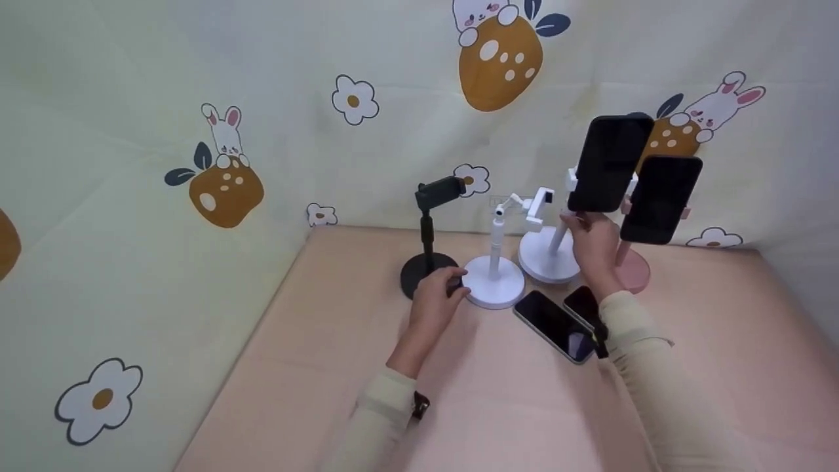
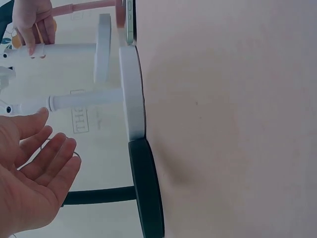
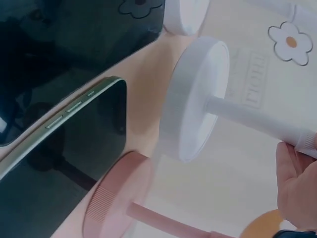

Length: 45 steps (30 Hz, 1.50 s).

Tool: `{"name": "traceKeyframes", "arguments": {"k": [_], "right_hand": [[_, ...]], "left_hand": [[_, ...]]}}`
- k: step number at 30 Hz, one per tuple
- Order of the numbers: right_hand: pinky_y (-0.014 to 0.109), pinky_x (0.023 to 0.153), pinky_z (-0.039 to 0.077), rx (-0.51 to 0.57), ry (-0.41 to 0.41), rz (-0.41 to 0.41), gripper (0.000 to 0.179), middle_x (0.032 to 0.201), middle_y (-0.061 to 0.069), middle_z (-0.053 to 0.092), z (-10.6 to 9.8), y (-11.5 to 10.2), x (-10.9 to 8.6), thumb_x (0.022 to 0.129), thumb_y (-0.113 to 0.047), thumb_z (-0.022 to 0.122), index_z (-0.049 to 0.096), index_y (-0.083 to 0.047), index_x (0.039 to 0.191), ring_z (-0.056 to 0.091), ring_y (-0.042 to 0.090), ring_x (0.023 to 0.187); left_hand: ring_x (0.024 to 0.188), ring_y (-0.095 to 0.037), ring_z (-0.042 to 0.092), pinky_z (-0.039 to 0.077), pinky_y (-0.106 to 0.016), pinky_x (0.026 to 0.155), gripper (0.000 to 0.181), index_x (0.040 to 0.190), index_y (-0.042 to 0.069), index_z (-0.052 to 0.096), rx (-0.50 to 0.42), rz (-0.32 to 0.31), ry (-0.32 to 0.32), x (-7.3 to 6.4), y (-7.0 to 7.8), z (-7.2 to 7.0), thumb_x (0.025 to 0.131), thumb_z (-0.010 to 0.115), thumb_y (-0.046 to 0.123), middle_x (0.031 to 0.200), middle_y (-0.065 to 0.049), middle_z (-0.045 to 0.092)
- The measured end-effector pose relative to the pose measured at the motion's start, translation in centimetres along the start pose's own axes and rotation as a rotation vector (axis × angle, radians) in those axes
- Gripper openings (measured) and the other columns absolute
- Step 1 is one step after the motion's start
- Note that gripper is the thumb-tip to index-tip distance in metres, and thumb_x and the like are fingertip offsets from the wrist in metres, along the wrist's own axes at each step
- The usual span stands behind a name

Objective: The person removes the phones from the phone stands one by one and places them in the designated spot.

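My right hand point(image 1: 595, 246) grips the upper pole of a white phone stand point(image 1: 549, 255), whose clamp holds a dark-screened phone point(image 1: 611, 164). In the left wrist view, this stand's round base point(image 2: 102, 47) appears raised above the table. My left hand point(image 1: 436, 298) hovers with relaxed, parted fingers between a black phone stand point(image 1: 427, 229) and a smaller white phone stand point(image 1: 496, 282). It holds nothing, and whether its fingertips touch the smaller stand cannot be told. Just right of my right hand stands a pink phone stand point(image 1: 634, 270) bearing another phone point(image 1: 662, 200).
Two phones, one lighter-edged point(image 1: 554, 326) and one darker point(image 1: 582, 305), lie on the pink-covered table point(image 1: 511, 393) in front of the stands, partly under my right sleeve. A patterned cloth wall point(image 1: 406, 151) rises close behind the stands.
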State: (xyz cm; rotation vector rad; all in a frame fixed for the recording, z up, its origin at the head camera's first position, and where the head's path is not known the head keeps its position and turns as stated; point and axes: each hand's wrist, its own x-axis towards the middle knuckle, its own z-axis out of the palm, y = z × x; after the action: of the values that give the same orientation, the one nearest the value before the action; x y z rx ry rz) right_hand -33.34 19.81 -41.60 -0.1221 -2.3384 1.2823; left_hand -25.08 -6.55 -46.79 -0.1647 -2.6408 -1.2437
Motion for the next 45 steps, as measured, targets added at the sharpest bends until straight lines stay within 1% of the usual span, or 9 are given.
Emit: {"name": "traceKeyframes", "arguments": {"k": [11,15,19,22,29,34,37,41,45], "right_hand": [[0.041,0.096,0.055,0.072,0.067,-0.099,0.026,0.114,0.019,0.072,-1.7,-0.1,-1.7,0.096,-0.021,0.067,0.070,0.000,0.111,0.069,0.029,0.108],[0.022,0.090,0.055,0.064,0.067,-0.127,0.025,0.112,0.020,0.073,-2.4,-0.1,-2.8,0.095,-0.017,0.069,0.071,0.003,0.110,0.069,0.028,0.106],[0.001,0.081,0.044,0.061,0.056,-0.167,0.024,0.109,0.022,0.072,-2.9,-0.2,-4.1,0.094,-0.014,0.069,0.071,0.005,0.109,0.069,0.029,0.104],[-0.002,0.081,0.042,0.055,0.036,-0.170,0.025,0.109,0.022,0.072,-3.2,-0.4,-5.1,0.095,-0.015,0.068,0.070,0.004,0.110,0.069,0.029,0.105],[0.002,0.087,0.046,0.123,-0.048,-0.167,0.025,0.117,0.017,0.069,-3.6,-0.5,-7.0,0.094,-0.012,0.068,0.067,0.002,0.115,0.062,0.003,0.099],[0.005,0.090,0.048,0.166,-0.139,-0.170,0.026,0.120,0.017,0.070,-3.4,-0.6,-8.1,0.095,-0.008,0.066,0.066,0.002,0.119,0.067,0.019,0.109],[0.023,0.099,0.053,0.155,-0.196,-0.182,0.027,0.121,0.016,0.071,-3.0,-0.7,-8.5,0.096,-0.008,0.065,0.067,0.001,0.121,0.067,0.028,0.115],[0.044,0.102,0.052,0.141,-0.248,-0.211,0.026,0.120,0.016,0.072,-2.5,-0.9,-8.9,0.095,-0.007,0.066,0.069,0.001,0.119,0.067,0.029,0.116],[0.043,0.101,0.053,0.151,-0.298,-0.230,0.026,0.118,0.014,0.073,-2.1,-1.2,-9.5,0.094,-0.008,0.067,0.069,-0.001,0.119,0.068,0.027,0.114]], "left_hand": [[0.115,-0.020,0.067,0.055,-0.032,0.100,0.033,0.122,0.017,0.068,-0.024,0.011,-0.002,-0.4,0.5,-0.3,0.090,0.074,0.016,0.126,-0.004,0.069],[0.115,-0.019,0.067,0.055,-0.032,0.100,0.033,0.123,0.018,0.068,-0.027,0.003,0.002,-0.6,0.7,-0.6,0.090,0.074,0.017,0.126,-0.003,0.069],[0.116,-0.017,0.067,0.055,-0.032,0.100,0.033,0.123,0.019,0.068,-0.018,-0.004,-0.001,-0.7,0.7,-0.6,0.091,0.073,0.018,0.127,-0.002,0.068],[0.117,-0.016,0.066,0.054,-0.032,0.101,0.033,0.124,0.020,0.067,-0.017,-0.007,-0.003,-0.8,0.7,-0.7,0.091,0.073,0.018,0.128,-0.002,0.068],[0.118,-0.018,0.066,0.054,-0.032,0.101,0.034,0.125,0.020,0.067,-0.039,0.000,-0.016,-1.0,0.7,-0.8,0.092,0.072,0.019,0.128,-0.002,0.067],[0.115,-0.021,0.068,0.055,-0.033,0.098,0.032,0.123,0.015,0.068,-0.042,0.059,0.000,-1.1,0.7,-1.0,0.091,0.073,0.016,0.126,-0.005,0.069],[0.114,-0.021,0.068,0.056,-0.032,0.097,0.032,0.122,0.014,0.068,-0.044,0.074,0.005,-1.1,0.8,-1.1,0.091,0.073,0.015,0.125,-0.006,0.069],[0.115,-0.021,0.068,0.056,-0.031,0.098,0.032,0.122,0.014,0.068,-0.050,0.079,0.006,-1.3,1.0,-1.2,0.091,0.073,0.015,0.126,-0.006,0.068],[0.116,-0.021,0.068,0.055,-0.030,0.098,0.032,0.122,0.014,0.068,-0.066,0.079,0.002,-1.4,1.3,-1.4,0.091,0.073,0.015,0.127,-0.006,0.068]]}}
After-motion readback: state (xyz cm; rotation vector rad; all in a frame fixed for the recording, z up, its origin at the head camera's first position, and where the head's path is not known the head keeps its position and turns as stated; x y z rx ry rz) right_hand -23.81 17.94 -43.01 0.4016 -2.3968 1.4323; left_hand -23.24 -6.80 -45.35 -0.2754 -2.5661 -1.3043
